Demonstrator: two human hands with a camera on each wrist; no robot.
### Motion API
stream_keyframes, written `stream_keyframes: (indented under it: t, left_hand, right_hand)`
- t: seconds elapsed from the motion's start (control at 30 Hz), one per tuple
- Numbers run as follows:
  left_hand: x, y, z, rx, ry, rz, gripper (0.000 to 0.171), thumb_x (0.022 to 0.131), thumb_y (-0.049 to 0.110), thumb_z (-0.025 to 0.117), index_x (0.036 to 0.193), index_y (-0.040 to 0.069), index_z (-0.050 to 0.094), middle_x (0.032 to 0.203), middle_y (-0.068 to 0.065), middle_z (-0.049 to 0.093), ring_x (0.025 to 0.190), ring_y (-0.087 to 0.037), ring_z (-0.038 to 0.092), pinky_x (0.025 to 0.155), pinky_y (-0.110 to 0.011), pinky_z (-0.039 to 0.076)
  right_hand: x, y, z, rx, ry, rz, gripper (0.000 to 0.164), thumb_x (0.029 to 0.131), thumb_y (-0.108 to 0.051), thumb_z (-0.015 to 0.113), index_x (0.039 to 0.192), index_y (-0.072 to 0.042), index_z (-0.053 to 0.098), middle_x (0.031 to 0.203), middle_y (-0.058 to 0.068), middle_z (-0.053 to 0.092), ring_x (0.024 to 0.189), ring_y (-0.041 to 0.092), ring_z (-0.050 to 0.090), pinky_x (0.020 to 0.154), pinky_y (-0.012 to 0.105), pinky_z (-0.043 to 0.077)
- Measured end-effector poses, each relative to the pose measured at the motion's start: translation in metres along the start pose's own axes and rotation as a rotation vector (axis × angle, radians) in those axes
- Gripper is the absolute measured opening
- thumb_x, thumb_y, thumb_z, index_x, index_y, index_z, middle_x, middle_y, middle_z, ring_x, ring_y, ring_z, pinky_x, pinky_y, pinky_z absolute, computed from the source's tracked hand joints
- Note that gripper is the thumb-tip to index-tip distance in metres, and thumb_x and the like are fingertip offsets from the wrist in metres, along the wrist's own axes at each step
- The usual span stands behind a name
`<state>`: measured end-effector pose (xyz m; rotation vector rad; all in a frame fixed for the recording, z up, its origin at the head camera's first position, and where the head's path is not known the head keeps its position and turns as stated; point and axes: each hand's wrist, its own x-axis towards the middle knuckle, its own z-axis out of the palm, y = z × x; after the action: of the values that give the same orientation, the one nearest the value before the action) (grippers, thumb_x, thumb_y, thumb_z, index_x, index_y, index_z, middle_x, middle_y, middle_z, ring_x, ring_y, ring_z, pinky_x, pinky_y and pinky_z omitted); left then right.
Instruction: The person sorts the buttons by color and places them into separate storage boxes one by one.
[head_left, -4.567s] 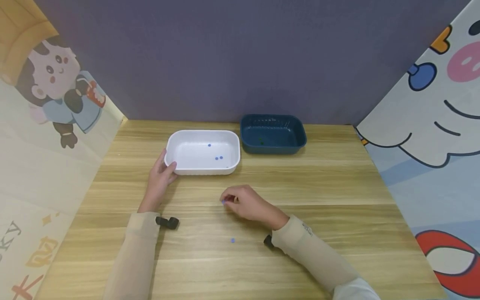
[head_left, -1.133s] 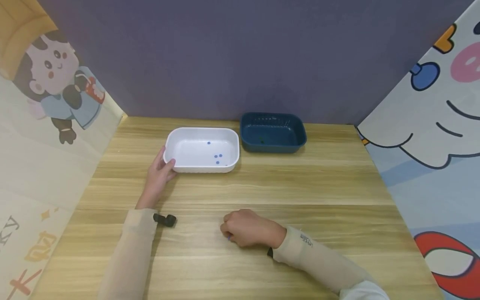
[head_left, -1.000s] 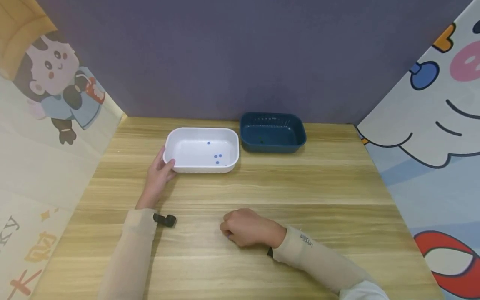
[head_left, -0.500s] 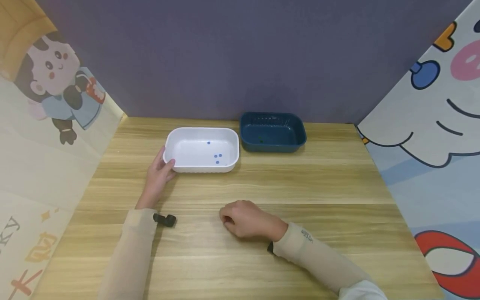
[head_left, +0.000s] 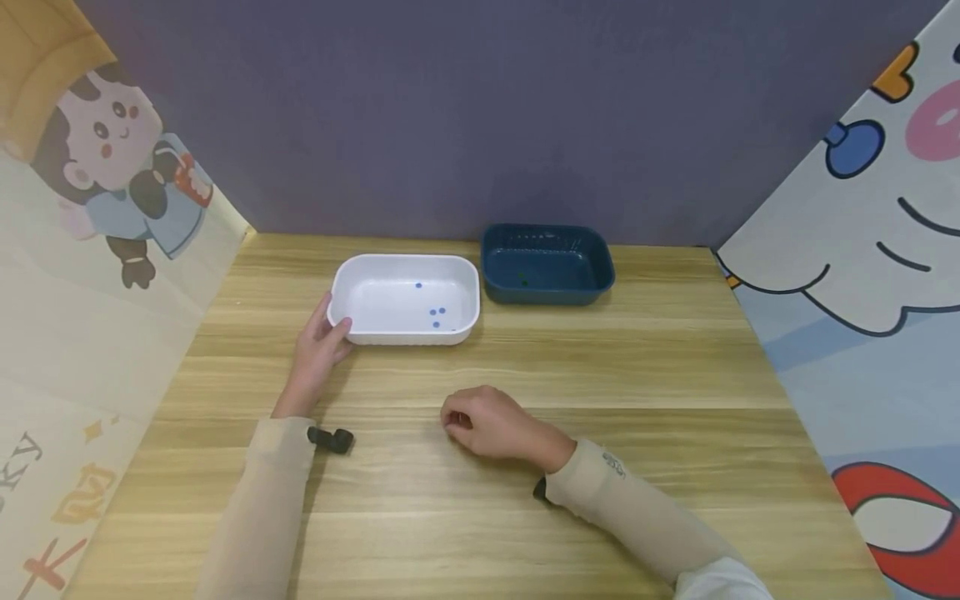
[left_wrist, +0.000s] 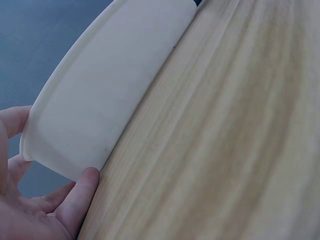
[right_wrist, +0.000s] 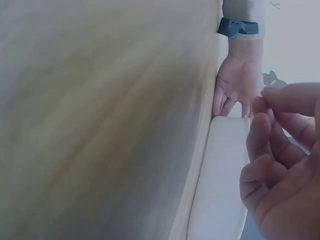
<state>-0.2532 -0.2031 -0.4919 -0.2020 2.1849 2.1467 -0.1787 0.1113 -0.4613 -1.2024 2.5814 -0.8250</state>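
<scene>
The white tray stands at the back of the table, with several small blue beads on its floor. My left hand holds the tray's near left corner, thumb on the near side and fingers at the left end. Over the middle of the table, in front of the tray, is my right hand, fingers curled and thumb tip against the index finger. In the right wrist view the fingertips meet in a pinch. The blue bead picked up from the table is too small or hidden to see between them.
A dark blue tray stands beside the white one on the right, with tiny green pieces inside. Behind both rises a grey-purple wall. Printed panels flank the wooden table left and right.
One bead was dropped into the white tray. My right hand then went down to the bead left on the table, now gone from there, and has risen toward the tray. My left hand stays put.
</scene>
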Motion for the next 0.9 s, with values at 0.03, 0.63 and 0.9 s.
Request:
stream_keyframes:
  t: [0.03,0.63,0.9]
  left_hand:
    - [-0.003,0.005,0.001,0.004,-0.004,0.0,0.074,0.104,0.03,0.057,0.163,0.029,0.012,0.166,-0.018,0.014,0.145,-0.04,0.032,0.103,-0.041,0.046]
    - [-0.013,0.02,0.005,0.016,0.001,-0.013,0.074,0.104,0.026,0.057,0.163,0.025,0.012,0.166,-0.017,0.016,0.144,-0.039,0.035,0.105,-0.043,0.045]
    - [-0.012,0.018,0.005,0.006,-0.006,-0.003,0.075,0.104,0.025,0.057,0.163,0.024,0.011,0.166,-0.019,0.016,0.144,-0.04,0.034,0.105,-0.043,0.044]
  right_hand:
    - [0.001,0.0,-0.001,0.027,0.014,0.018,0.006,0.094,-0.013,0.071,0.092,-0.018,0.071,0.08,-0.013,0.061,0.07,0.002,0.055,0.065,0.017,0.048]
    - [0.011,0.013,-0.01,0.471,0.26,0.285,0.005,0.092,-0.013,0.074,0.091,-0.009,0.072,0.079,-0.002,0.065,0.073,0.014,0.06,0.063,0.027,0.052]
    - [0.024,0.022,-0.021,0.471,0.344,0.302,0.007,0.091,-0.012,0.075,0.094,-0.006,0.072,0.082,0.0,0.066,0.074,0.016,0.059,0.064,0.027,0.051]
